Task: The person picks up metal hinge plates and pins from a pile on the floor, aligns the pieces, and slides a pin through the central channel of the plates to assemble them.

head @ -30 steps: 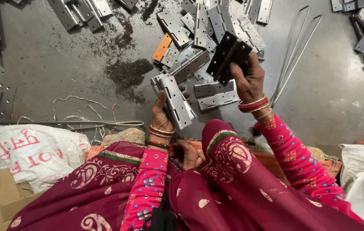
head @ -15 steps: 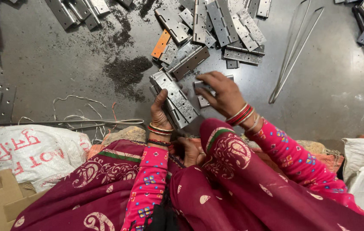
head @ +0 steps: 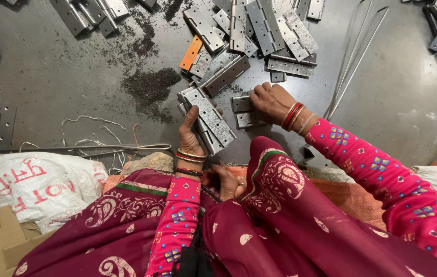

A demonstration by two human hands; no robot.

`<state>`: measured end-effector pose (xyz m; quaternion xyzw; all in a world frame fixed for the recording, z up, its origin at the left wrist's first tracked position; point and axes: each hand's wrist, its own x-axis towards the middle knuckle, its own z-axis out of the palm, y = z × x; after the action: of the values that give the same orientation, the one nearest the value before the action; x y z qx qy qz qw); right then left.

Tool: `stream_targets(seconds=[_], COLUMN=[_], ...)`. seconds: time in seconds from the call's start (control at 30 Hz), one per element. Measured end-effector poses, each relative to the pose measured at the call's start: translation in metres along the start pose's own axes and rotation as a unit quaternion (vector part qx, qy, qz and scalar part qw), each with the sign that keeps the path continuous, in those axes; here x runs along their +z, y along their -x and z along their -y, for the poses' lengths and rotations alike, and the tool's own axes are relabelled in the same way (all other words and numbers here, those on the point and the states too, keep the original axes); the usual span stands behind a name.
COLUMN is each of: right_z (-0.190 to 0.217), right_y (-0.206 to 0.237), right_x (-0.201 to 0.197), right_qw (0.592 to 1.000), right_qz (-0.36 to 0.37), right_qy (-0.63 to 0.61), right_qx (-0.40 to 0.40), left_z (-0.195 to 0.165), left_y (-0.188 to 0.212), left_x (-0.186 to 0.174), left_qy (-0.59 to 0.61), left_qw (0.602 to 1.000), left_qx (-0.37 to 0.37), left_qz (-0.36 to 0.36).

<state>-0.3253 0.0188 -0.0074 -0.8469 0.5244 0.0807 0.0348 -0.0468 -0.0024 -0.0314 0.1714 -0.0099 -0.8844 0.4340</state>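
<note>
Both arms wear bright pink sleeves (head: 382, 164) printed with small squares in blue, yellow and white. The left hand (head: 190, 134) has a stack of bangles at the wrist — red, gold and dark bands set close together. The right hand (head: 272, 102) carries red bangles with a thin pale one beside them. The lap is draped in deep maroon cloth (head: 280, 215) with cream paisley swirls and teardrop dots — its border striped green and orange.

Even, moderately bright overhead light. Soft shadows beneath the metal hinge plates (head: 259, 31); dull sheen on the grey floor (head: 408, 102) at far right. Sharp centre focus; wide-angle bending at the edges; near corners slightly dimmer.
</note>
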Motion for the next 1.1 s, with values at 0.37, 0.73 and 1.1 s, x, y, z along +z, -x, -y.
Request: stream_targets(seconds=[0.37, 0.73, 1.1], right_z=[0.004, 0.022, 0.123], right_y=[0.016, 0.037, -0.030], right_x=[-0.031, -0.049, -0.111], right_qw=[0.972, 0.792, 0.949], right_qz=[-0.162, -0.323, -0.101], right_qy=[-0.131, -0.450, -0.224], right_qx=[0.106, 0.256, 0.196], left_z=[0.002, 0.005, 0.017], left_y=[-0.002, 0.001, -0.008], left_x=[0.000, 0.007, -0.026], left_qy=[0.007, 0.010, 0.049], left_qw=[1.000, 1.000, 0.999], left_qx=[-0.006, 0.006, 0.005], left_qz=[0.000, -0.008, -0.005])
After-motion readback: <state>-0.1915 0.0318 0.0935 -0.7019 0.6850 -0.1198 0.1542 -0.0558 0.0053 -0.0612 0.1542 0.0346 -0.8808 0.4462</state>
